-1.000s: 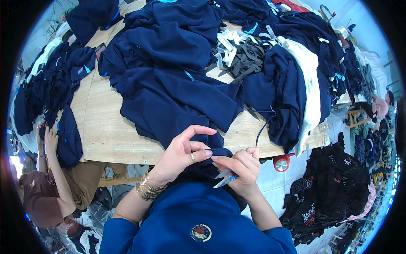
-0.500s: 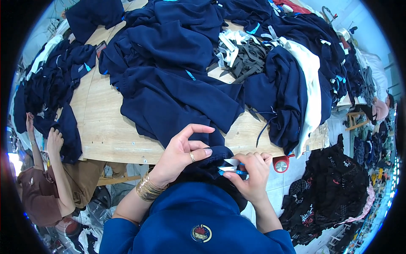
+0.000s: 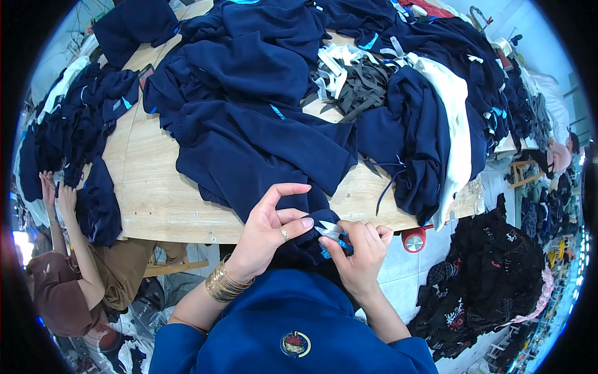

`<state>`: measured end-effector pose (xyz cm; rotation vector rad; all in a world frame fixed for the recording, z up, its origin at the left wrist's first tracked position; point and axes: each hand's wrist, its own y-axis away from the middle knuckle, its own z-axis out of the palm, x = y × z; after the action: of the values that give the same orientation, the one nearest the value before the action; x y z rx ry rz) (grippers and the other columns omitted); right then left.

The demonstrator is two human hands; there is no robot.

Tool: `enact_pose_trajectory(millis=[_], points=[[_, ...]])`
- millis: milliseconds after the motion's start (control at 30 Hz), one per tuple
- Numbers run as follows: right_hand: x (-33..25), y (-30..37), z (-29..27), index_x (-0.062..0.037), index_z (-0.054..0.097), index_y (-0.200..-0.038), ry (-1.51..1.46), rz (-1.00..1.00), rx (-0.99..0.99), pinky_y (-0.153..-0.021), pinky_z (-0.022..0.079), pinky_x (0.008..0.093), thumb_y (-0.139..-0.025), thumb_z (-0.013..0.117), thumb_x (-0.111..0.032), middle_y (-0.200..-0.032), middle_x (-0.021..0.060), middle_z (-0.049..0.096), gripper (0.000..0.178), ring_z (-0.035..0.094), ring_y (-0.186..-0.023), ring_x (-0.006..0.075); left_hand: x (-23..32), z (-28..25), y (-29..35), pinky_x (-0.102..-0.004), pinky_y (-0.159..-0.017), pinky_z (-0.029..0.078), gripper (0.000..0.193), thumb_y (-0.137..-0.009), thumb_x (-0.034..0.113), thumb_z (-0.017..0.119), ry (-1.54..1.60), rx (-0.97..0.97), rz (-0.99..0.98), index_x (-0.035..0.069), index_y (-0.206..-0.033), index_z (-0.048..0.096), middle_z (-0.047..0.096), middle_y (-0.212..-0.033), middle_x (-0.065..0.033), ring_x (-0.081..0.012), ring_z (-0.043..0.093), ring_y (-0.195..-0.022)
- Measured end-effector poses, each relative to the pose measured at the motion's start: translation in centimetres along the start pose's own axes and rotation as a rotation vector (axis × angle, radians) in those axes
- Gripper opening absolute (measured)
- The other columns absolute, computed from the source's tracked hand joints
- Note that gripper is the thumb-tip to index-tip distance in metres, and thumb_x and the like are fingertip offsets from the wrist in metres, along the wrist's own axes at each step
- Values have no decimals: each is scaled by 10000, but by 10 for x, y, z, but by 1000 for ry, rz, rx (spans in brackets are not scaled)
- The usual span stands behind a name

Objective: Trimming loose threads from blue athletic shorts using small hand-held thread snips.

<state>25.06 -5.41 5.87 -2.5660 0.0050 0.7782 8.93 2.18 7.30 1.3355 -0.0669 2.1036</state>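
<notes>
Between thumb and fingers, my left hand [image 3: 277, 227] pinches the edge of a navy garment [image 3: 249, 168] that hangs over the table's near edge; its index finger is raised and curved. Small thread snips [image 3: 331, 230] with pale blades and a blue handle are gripped in my right hand [image 3: 361, 249]. Their blade tips touch or lie right beside the navy cloth, close to my left thumb. The blades look parted. Whether a thread lies between them is too small to tell.
Navy garments spread over the wooden table [image 3: 162, 212]. White and dark grey strips [image 3: 355, 81] lie in a heap, with a white cloth [image 3: 455, 131] farther right. At left a co-worker [image 3: 68, 274] handles dark cloth. A black fabric pile [image 3: 479, 280] sits at lower right, near a red round object [image 3: 413, 240].
My right hand and the snips have shifted left and slightly up, so the blades reach the cloth by my left thumb. The co-worker's hands have drawn closer together.
</notes>
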Motion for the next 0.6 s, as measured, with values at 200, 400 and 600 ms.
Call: enact_pose_trajectory(millis=[200, 400, 600], points=[[1, 1, 0, -76, 609, -807, 56, -22, 21, -649, 236, 335, -747, 708, -338, -659, 23, 558, 286, 458, -572, 146, -1, 1, 2, -198, -746, 474, 490, -809, -18, 632, -27, 16, 25, 42, -1244, 414, 641, -913, -67, -72, 600, -829], [13, 0, -8, -65, 609, -889, -148, 229, 31, -653, 255, 316, -724, 732, -287, -680, 6, 554, 303, 444, -593, 128, 4, 2, 3, -197, -768, 460, 489, -807, -54, 596, -70, 26, 51, 39, -1247, 404, 652, -913, -75, -79, 604, -835], [4, -3, -7, -81, 620, -990, -626, 432, -75, -645, 303, 251, -703, 754, -188, -695, -17, 538, 335, 421, -639, 103, 4, 1, 1, -195, -800, 461, 485, -805, -56, 591, -55, 32, 13, 37, -1245, 407, 639, -941, -75, -82, 600, -861]])
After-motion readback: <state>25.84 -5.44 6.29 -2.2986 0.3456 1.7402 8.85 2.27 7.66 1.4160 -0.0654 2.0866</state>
